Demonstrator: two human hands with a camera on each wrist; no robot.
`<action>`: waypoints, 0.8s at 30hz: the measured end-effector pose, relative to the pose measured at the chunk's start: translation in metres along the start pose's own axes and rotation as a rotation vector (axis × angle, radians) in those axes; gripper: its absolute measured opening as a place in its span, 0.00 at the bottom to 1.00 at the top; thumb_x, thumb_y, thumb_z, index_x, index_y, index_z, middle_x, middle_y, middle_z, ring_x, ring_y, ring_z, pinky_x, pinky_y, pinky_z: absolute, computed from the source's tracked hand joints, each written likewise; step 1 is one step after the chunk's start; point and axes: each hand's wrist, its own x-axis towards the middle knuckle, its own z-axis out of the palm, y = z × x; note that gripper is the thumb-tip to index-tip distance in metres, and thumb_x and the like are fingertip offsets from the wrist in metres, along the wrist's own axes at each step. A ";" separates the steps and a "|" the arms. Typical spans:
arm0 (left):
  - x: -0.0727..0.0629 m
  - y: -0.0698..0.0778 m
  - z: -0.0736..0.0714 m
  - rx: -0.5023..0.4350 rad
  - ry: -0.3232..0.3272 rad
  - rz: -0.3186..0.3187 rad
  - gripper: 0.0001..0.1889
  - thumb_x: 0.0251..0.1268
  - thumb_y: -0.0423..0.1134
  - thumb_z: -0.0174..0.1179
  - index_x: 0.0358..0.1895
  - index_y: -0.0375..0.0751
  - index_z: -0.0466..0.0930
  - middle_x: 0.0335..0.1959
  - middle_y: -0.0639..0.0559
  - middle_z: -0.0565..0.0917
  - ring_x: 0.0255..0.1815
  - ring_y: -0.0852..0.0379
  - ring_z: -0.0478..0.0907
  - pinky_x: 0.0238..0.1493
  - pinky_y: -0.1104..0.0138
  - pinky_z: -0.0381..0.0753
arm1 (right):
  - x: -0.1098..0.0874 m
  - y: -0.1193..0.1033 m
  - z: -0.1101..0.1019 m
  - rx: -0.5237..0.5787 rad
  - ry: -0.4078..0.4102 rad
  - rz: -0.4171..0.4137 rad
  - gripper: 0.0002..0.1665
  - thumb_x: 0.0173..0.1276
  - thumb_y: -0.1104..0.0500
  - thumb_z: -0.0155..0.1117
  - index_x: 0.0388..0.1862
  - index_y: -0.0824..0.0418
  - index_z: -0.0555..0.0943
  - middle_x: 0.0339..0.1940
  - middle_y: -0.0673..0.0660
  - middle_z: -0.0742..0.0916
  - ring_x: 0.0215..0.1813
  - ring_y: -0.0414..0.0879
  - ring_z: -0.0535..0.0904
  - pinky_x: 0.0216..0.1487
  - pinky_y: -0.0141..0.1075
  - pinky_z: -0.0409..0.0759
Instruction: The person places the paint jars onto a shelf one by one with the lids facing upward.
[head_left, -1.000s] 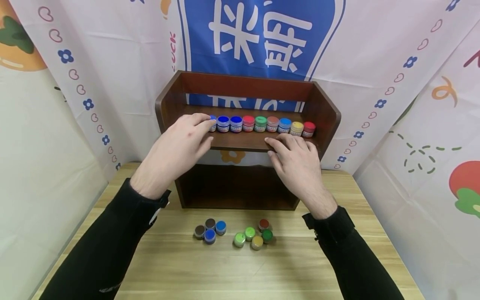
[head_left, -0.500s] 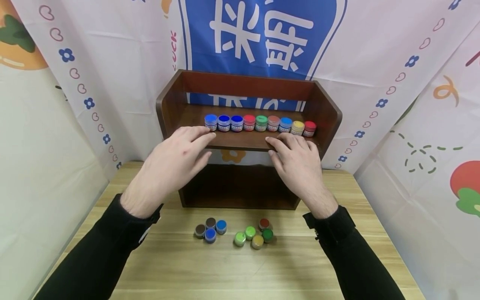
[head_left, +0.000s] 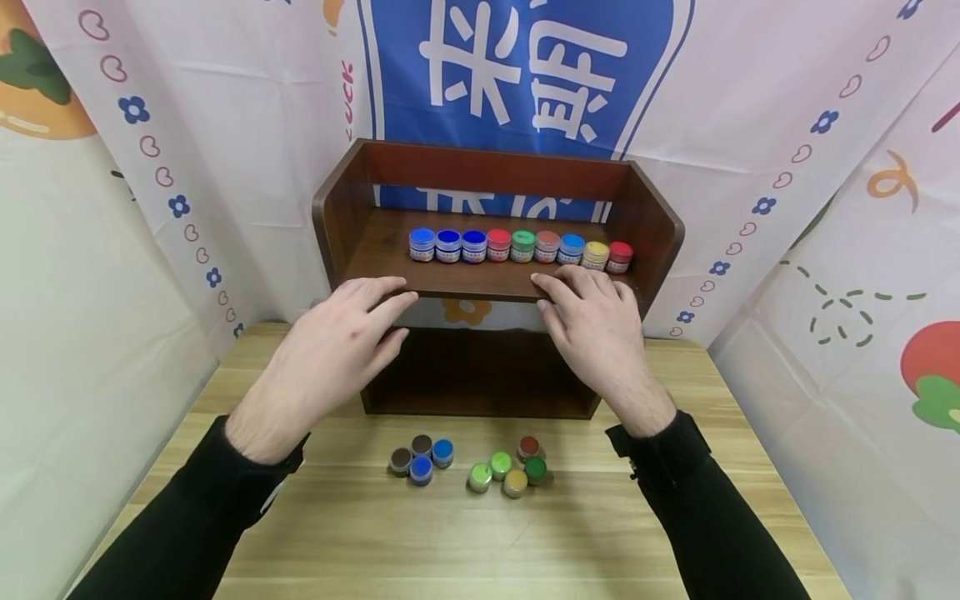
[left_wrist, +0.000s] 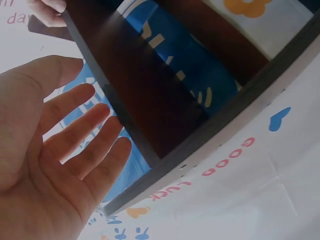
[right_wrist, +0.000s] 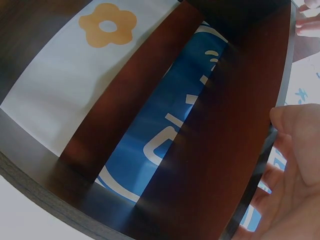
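Note:
A row of small paint jars with coloured lids stands on the upper board of a dark brown wooden shelf (head_left: 480, 287). At its left end is a jar with a blue lid (head_left: 422, 244); a red-lidded jar (head_left: 619, 257) ends it on the right. My left hand (head_left: 322, 350) holds nothing, its fingers spread and loosely bent just in front of the board's left front edge. In the left wrist view, that hand (left_wrist: 65, 135) shows a bare palm. My right hand (head_left: 596, 329) rests at the board's right front edge, thumb at the edge in the right wrist view, near the yellow-lidded jar (head_left: 596, 255).
On the wooden table (head_left: 450, 550) in front of the shelf lie two clusters of jars: dark and blue lids (head_left: 421, 471) on the left, green, yellow and brown-red lids (head_left: 515, 483) on the right. A printed cloth (head_left: 262, 167) hangs behind and at the sides.
My left hand has come away from the leftmost blue-lidded jar and moved down and left, towards me. That jar now stands fully visible in the row. My right hand has stayed put.

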 end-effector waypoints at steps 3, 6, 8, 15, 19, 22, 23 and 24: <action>-0.006 -0.002 0.003 -0.005 0.010 0.003 0.25 0.83 0.38 0.76 0.76 0.37 0.87 0.78 0.35 0.86 0.78 0.34 0.85 0.74 0.41 0.93 | 0.000 0.000 0.000 -0.002 0.001 0.000 0.24 0.96 0.45 0.59 0.82 0.42 0.86 0.75 0.57 0.88 0.79 0.61 0.83 0.80 0.65 0.81; -0.011 -0.006 0.007 -0.001 0.030 0.015 0.26 0.81 0.38 0.78 0.76 0.37 0.88 0.78 0.34 0.86 0.78 0.34 0.84 0.74 0.41 0.93 | 0.000 0.000 0.000 -0.001 0.001 0.000 0.24 0.96 0.45 0.59 0.82 0.42 0.86 0.75 0.58 0.88 0.79 0.61 0.83 0.81 0.65 0.81; -0.014 -0.007 0.009 0.001 0.043 0.026 0.26 0.80 0.38 0.79 0.76 0.36 0.88 0.79 0.34 0.86 0.79 0.34 0.84 0.74 0.41 0.93 | 0.000 0.000 0.000 0.001 -0.001 0.001 0.24 0.96 0.45 0.59 0.82 0.42 0.86 0.75 0.58 0.88 0.79 0.61 0.83 0.81 0.65 0.80; -0.028 -0.011 0.016 -0.001 0.063 0.059 0.26 0.78 0.37 0.80 0.75 0.35 0.88 0.78 0.34 0.86 0.79 0.33 0.84 0.74 0.40 0.92 | 0.000 -0.001 -0.001 -0.002 -0.004 0.002 0.24 0.96 0.44 0.59 0.83 0.43 0.85 0.75 0.58 0.88 0.79 0.61 0.83 0.81 0.66 0.80; -0.035 -0.012 0.019 -0.012 0.046 0.058 0.26 0.78 0.36 0.79 0.75 0.35 0.88 0.78 0.34 0.87 0.78 0.34 0.84 0.74 0.40 0.92 | 0.000 -0.001 -0.001 -0.002 -0.005 0.003 0.24 0.96 0.44 0.59 0.83 0.43 0.85 0.75 0.58 0.88 0.79 0.61 0.82 0.82 0.66 0.80; -0.039 -0.014 0.022 -0.016 0.028 0.045 0.26 0.79 0.36 0.79 0.75 0.35 0.88 0.77 0.35 0.87 0.77 0.34 0.85 0.72 0.40 0.93 | -0.001 -0.001 -0.001 -0.004 -0.002 0.004 0.24 0.96 0.44 0.59 0.83 0.43 0.85 0.76 0.58 0.88 0.79 0.61 0.82 0.81 0.66 0.80; -0.041 -0.015 0.023 -0.018 0.023 0.040 0.26 0.79 0.36 0.78 0.75 0.35 0.87 0.76 0.35 0.87 0.76 0.34 0.85 0.71 0.40 0.93 | -0.001 -0.001 -0.001 -0.004 -0.001 0.004 0.24 0.96 0.44 0.59 0.82 0.43 0.86 0.76 0.58 0.88 0.79 0.61 0.83 0.81 0.66 0.80; -0.042 -0.016 0.024 -0.020 0.018 0.036 0.26 0.79 0.37 0.78 0.75 0.35 0.87 0.76 0.35 0.87 0.76 0.34 0.86 0.70 0.40 0.94 | -0.001 -0.001 -0.001 -0.005 0.000 0.003 0.24 0.96 0.44 0.59 0.82 0.43 0.86 0.76 0.58 0.88 0.79 0.61 0.83 0.81 0.65 0.80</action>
